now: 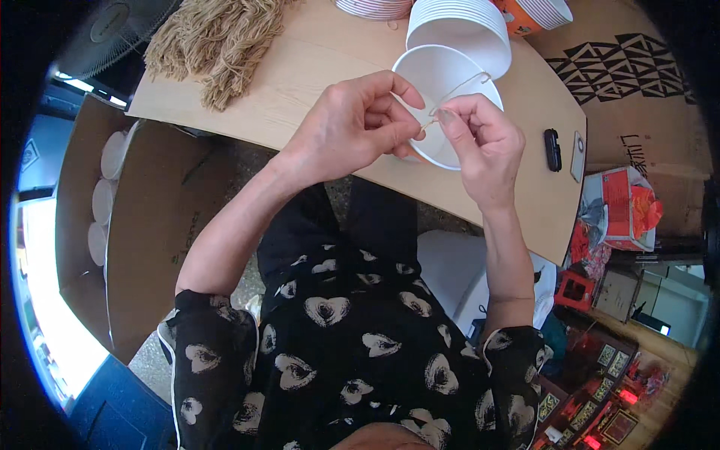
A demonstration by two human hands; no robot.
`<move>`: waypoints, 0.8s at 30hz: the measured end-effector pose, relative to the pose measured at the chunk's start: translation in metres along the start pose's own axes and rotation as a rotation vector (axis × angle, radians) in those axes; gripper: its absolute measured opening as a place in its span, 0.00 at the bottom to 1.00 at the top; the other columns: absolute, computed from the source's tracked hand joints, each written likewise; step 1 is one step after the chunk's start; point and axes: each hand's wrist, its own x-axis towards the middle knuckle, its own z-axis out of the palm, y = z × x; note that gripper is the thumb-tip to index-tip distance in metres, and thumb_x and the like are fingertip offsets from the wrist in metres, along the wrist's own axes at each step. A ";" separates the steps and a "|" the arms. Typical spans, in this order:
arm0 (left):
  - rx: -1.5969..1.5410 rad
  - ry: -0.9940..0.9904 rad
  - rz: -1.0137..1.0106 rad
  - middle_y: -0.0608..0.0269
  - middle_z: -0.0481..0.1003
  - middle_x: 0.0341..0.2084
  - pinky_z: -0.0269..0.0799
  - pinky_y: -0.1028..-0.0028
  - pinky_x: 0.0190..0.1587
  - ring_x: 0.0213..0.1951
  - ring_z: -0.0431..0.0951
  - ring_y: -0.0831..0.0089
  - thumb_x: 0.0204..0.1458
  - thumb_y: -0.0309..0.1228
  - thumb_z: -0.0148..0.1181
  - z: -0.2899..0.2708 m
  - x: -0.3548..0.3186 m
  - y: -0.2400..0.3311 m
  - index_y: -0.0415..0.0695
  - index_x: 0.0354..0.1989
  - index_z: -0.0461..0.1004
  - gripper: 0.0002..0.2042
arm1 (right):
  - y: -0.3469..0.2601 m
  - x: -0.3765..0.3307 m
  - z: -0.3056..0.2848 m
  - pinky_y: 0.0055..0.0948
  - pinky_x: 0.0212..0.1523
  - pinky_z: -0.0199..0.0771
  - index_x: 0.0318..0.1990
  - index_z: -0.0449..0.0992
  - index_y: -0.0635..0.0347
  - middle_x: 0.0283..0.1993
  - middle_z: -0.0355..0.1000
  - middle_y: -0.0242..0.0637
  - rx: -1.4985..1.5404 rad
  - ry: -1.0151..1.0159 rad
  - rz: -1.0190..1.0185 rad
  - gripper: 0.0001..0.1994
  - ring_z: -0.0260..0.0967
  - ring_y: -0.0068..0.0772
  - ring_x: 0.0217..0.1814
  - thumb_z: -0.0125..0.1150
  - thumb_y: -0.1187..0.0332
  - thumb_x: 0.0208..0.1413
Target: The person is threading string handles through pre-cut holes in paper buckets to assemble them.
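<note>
A white paper bucket [418, 69] lies tilted at the table's near edge, its open mouth turned toward me. A thin tan cord [463, 88] runs from the inside of the bucket wall near its right rim down to my hands. Over the mouth, my right hand [484, 146] pinches the cord between thumb and forefinger. My left hand [352, 124] is just left of it, thumb and fingers closed on the cord's lower part, with the forefinger curved above. The very end of the cord is hidden by my fingers.
Behind the bucket is a nested stack of white buckets [459, 30]. A bundle of tan cords [217, 45] lies at the table's far left. A black object [553, 150] sits near the right edge. An open cardboard box [161, 225] holding round white things stands to my left.
</note>
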 end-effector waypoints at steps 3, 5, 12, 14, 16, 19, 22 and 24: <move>0.044 0.005 0.011 0.62 0.79 0.32 0.78 0.79 0.39 0.34 0.79 0.81 0.59 0.22 0.59 0.002 -0.001 0.000 0.35 0.49 0.70 0.11 | 0.000 -0.002 0.004 0.14 0.24 0.57 0.34 0.77 0.65 0.24 0.69 0.22 -0.006 0.045 -0.022 0.04 0.59 0.08 0.24 0.61 0.74 0.60; 0.055 0.007 0.014 0.62 0.79 0.32 0.78 0.79 0.40 0.34 0.79 0.81 0.59 0.22 0.59 0.002 -0.002 -0.001 0.34 0.49 0.70 0.11 | 0.000 -0.002 0.005 0.14 0.24 0.57 0.34 0.77 0.65 0.24 0.69 0.22 -0.001 0.059 -0.011 0.04 0.60 0.08 0.25 0.61 0.74 0.60; 0.121 0.036 0.064 0.65 0.78 0.31 0.76 0.80 0.38 0.32 0.78 0.83 0.60 0.25 0.60 0.004 0.000 -0.001 0.35 0.45 0.76 0.09 | -0.004 0.001 0.002 0.14 0.30 0.60 0.37 0.76 0.68 0.30 0.72 0.24 -0.012 -0.005 -0.016 0.05 0.63 0.10 0.30 0.62 0.73 0.61; 0.149 0.066 0.048 0.66 0.78 0.30 0.76 0.81 0.37 0.32 0.77 0.83 0.59 0.26 0.61 0.007 0.001 0.001 0.35 0.42 0.78 0.08 | -0.010 0.002 -0.003 0.14 0.29 0.59 0.37 0.76 0.68 0.28 0.70 0.23 -0.024 -0.001 -0.060 0.05 0.63 0.09 0.29 0.62 0.73 0.60; 0.094 0.125 0.058 0.68 0.78 0.28 0.75 0.82 0.34 0.30 0.77 0.84 0.59 0.29 0.63 0.009 0.001 0.001 0.36 0.39 0.79 0.07 | -0.023 0.004 -0.009 0.14 0.26 0.54 0.36 0.76 0.67 0.26 0.66 0.20 -0.209 -0.058 -0.033 0.06 0.58 0.08 0.27 0.64 0.73 0.60; 0.145 0.139 0.089 0.68 0.78 0.29 0.75 0.83 0.34 0.30 0.77 0.84 0.59 0.29 0.63 0.005 -0.002 -0.003 0.36 0.40 0.79 0.08 | -0.014 0.006 -0.021 0.16 0.22 0.50 0.32 0.76 0.64 0.20 0.59 0.18 -0.217 -0.223 0.058 0.06 0.51 0.09 0.22 0.65 0.72 0.58; 0.147 0.065 0.020 0.69 0.78 0.30 0.75 0.82 0.36 0.32 0.77 0.84 0.59 0.29 0.63 0.009 0.001 -0.001 0.36 0.40 0.79 0.08 | -0.002 0.005 -0.022 0.18 0.21 0.44 0.29 0.75 0.63 0.18 0.53 0.16 0.102 -0.135 0.078 0.08 0.46 0.09 0.21 0.66 0.71 0.58; 0.147 0.066 0.025 0.67 0.78 0.32 0.75 0.82 0.36 0.33 0.77 0.83 0.59 0.28 0.63 0.009 0.001 -0.008 0.36 0.40 0.79 0.07 | 0.002 0.005 -0.021 0.17 0.22 0.45 0.29 0.75 0.63 0.19 0.55 0.15 0.082 -0.070 0.025 0.09 0.47 0.08 0.22 0.66 0.70 0.58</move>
